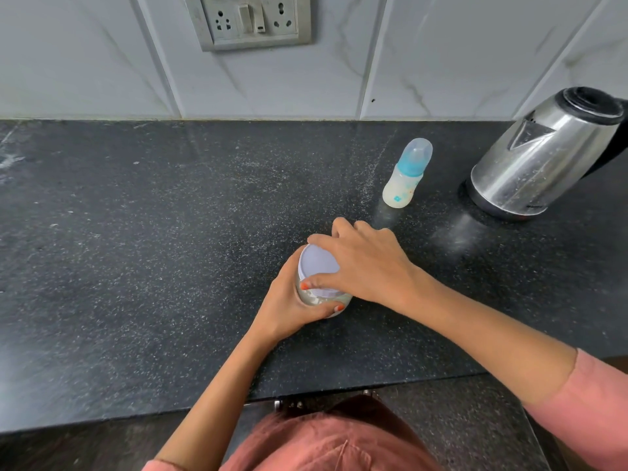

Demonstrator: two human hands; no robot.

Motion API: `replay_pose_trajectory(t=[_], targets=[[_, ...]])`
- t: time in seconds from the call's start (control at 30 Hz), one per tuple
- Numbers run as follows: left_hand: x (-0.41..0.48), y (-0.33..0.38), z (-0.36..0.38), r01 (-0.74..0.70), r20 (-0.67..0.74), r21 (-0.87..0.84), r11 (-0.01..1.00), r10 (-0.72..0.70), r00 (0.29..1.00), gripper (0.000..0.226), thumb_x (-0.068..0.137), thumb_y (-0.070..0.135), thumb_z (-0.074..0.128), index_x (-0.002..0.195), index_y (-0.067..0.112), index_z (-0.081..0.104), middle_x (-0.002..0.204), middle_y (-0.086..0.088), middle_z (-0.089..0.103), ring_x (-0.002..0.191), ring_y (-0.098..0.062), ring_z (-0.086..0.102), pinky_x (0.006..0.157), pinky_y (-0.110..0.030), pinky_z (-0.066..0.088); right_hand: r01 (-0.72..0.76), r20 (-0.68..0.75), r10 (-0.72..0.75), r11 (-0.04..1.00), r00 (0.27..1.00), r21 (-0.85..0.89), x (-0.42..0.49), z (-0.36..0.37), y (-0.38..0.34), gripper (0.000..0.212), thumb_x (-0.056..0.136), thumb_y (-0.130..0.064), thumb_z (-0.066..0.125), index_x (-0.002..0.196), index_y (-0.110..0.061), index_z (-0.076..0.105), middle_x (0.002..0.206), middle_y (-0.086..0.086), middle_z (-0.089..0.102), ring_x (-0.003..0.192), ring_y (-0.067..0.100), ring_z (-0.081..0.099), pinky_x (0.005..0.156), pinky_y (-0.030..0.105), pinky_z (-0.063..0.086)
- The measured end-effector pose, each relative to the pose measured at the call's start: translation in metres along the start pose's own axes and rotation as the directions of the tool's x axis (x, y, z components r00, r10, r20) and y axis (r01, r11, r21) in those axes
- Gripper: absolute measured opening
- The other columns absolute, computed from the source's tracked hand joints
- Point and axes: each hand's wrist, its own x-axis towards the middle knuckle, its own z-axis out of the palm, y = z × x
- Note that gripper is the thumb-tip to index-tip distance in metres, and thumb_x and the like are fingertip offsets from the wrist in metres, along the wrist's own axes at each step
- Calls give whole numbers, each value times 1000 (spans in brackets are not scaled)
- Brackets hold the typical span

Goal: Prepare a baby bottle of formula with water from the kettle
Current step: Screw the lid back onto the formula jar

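A small clear jar of pale powder [311,297] stands on the black counter [153,239] near the middle. My left hand [289,300] wraps around its body. My right hand [367,263] grips its white lid [317,263] from above, thumb on the near rim. The baby bottle [406,175] stands upright behind and to the right, with a blue collar and a clear cap on. The steel kettle [547,154] sits on its base at the far right, its lid down.
A tiled wall with a socket and switch plate [251,20] rises behind the counter. The counter's front edge [339,389] runs just before my body. White dust marks the surface at far left.
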Motion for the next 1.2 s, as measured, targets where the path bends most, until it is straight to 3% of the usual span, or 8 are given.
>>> replay_pose_trajectory(t=[0.1,0.2,0.3,0.4,0.53,0.7,0.93,1.2], targets=[[0,1,-1,7,2,-5,1000,-7,1000,79,52,40,78,118,59,38,120,24,56,114,4,52,91,-20,45,114,162,-144,976,976,184,2,-9,11,76,76,-57,58,141,-39,20,143,0,27,129,25,30,86,40,39],[-1,1,0,-9,-5,3,1000,9,1000,75,52,42,79,116,55,40,117,27,55,111,10,50,86,-7,40,215,271,-263,957,926,194,3,-15,16,77,78,-35,66,139,-45,21,150,-5,19,136,21,22,91,43,39],[-1,1,0,1,-4,-5,1000,-1,1000,78,49,42,80,117,50,42,116,23,56,109,7,52,87,-10,42,199,184,-215,974,959,105,3,-12,14,68,76,-45,64,135,-45,30,138,-8,34,119,22,40,73,34,34],[-1,0,0,20,-3,1,1000,-20,1000,82,48,41,79,119,50,40,119,19,56,112,2,52,91,-21,45,82,95,-88,995,992,65,2,-9,7,67,71,-57,62,131,-40,37,124,-4,42,103,23,46,69,33,30],[-1,0,-1,19,-1,16,1000,-19,1000,81,49,41,79,115,61,38,117,28,55,112,6,51,89,-14,43,71,87,-78,994,993,80,2,-3,3,70,72,-55,62,133,-35,35,125,-1,40,105,24,43,68,34,32],[-2,6,1,-8,-6,2,1000,8,1000,74,50,42,78,115,48,43,114,24,56,108,12,51,82,-5,40,190,204,-227,964,952,186,4,-2,15,78,71,-41,70,136,-45,26,140,-8,28,126,19,32,76,36,37],[-2,5,4,21,-57,17,1000,-20,998,76,44,46,76,113,48,43,113,23,57,105,14,50,80,-3,38,113,16,-121,961,993,253,7,10,20,71,55,-54,70,120,-54,42,116,-22,44,90,10,37,67,31,33],[-3,1,11,-19,-144,4,1000,20,989,76,46,43,77,110,65,41,111,36,55,105,9,53,79,-7,43,67,-104,-35,945,994,319,5,24,19,68,53,-55,71,116,-50,48,110,-19,49,83,9,37,65,28,32]])
